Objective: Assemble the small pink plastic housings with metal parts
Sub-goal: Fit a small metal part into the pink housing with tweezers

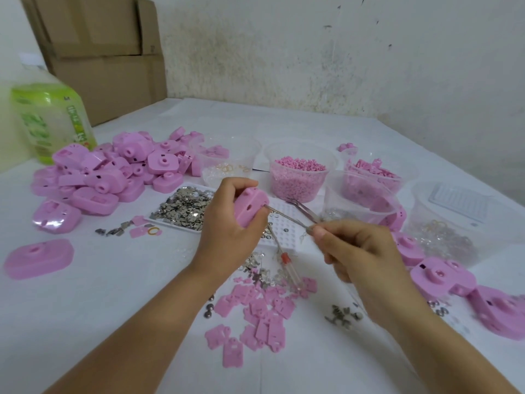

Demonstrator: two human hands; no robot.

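My left hand (227, 223) grips pink housing (250, 206) above counter (85, 294); right hand (355, 251) pinches tweezers (289, 218), tip at housing's side slot. Risk: tip slips, metal part drops among scattered pieces.

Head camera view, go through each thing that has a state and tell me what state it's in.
Left hand: closed around pink plastic housing, held off the table.
Right hand: gripping thin metal tool, tip at the housing.
Clear tub of pink pellets: open, nearly full.
White tray of metal pieces: heaped.
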